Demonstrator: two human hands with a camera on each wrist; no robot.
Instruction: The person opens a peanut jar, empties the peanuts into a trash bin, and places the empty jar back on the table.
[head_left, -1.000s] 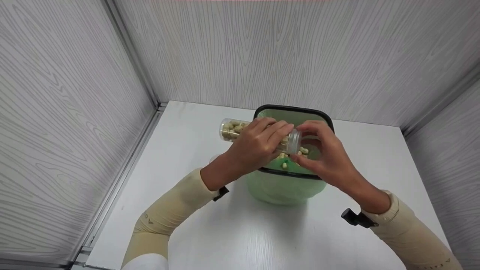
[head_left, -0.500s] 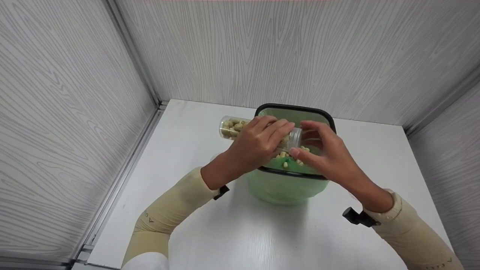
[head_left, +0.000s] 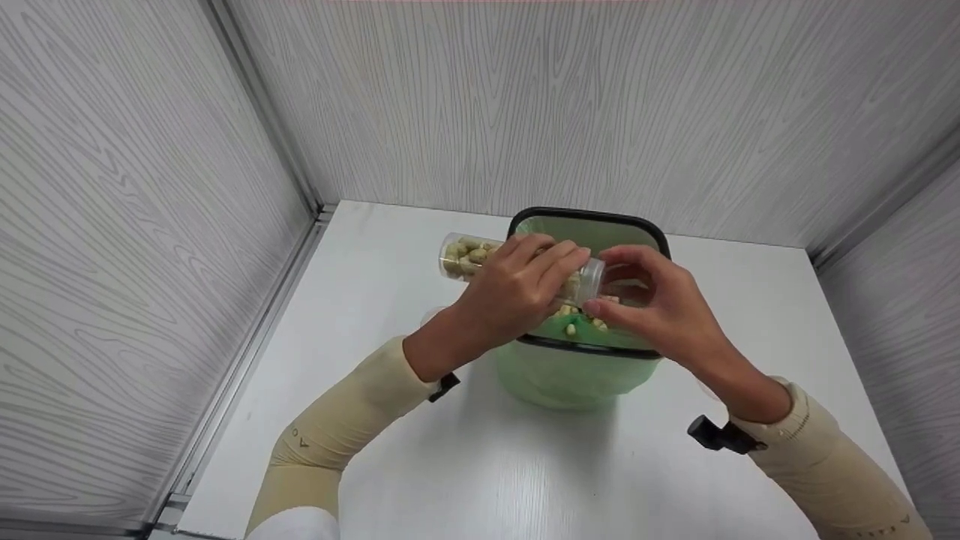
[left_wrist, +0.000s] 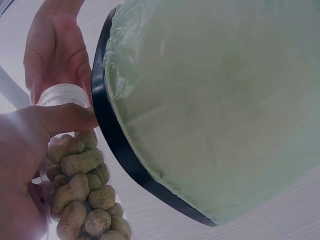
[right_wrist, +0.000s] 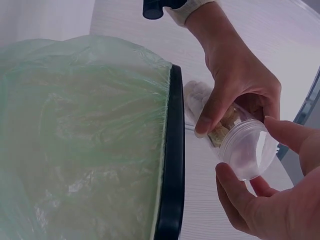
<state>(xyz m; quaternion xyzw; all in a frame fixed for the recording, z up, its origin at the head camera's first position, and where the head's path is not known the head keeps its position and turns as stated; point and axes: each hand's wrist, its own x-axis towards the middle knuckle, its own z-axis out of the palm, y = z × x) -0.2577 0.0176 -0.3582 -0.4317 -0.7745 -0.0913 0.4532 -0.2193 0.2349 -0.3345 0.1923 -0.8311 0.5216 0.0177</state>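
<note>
Gripping clear jar point(head_left: 466, 257) of peanuts point(left_wrist: 81, 187) round mid-body with left hand point(head_left: 502, 289), near-level, partly above lined bin point(head_left: 592, 348). Pinching clear lid point(right_wrist: 248, 150) between right hand point(head_left: 667, 300) fingertips and thumb. Should handle light, stiff, slick; best held mid-body and at lid rim. Can't see mid-jar under left hand; maybe seated, maybe loose at lid.

A white table point(head_left: 525, 480) spreads below me, a soft patch of light shining on its near part. Ahead of me stands a grey back panel point(head_left: 480, 105) with wavy wood-grain lines; a left panel point(head_left: 112, 262) and right panel point(head_left: 907, 322) flank me. A metal strip point(head_left: 264, 105) climbs the left corner, and a rail point(head_left: 238, 367) follows the table's left edge.
</note>
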